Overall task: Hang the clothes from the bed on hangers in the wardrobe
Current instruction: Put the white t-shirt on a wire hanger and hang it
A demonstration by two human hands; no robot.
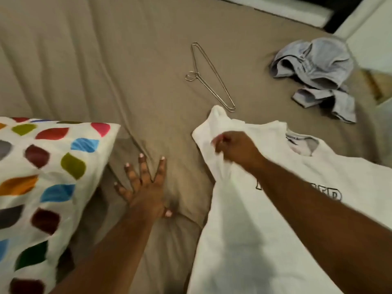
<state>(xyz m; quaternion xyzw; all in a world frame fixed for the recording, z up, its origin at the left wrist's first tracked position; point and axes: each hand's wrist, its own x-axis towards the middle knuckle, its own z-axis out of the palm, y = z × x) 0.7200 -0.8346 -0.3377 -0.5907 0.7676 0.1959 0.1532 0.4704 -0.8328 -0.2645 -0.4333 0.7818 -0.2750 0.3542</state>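
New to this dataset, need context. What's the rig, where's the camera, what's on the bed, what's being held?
There is no robot here. A person works with two bare hands, and the single picture comes from a wide-angle camera worn on their head, looking forward and down.

The left hand lies flat, fingers spread, on the tan bedsheet, beside a white pillow with coloured spots. The right hand grips a bunch of a white T-shirt with dark lettering, which lies at the near right of the bed.

Further off, a metal wire hanger, possibly two stacked, lies untouched. A crumpled pale blue garment sits at the far right. No wardrobe is in view.
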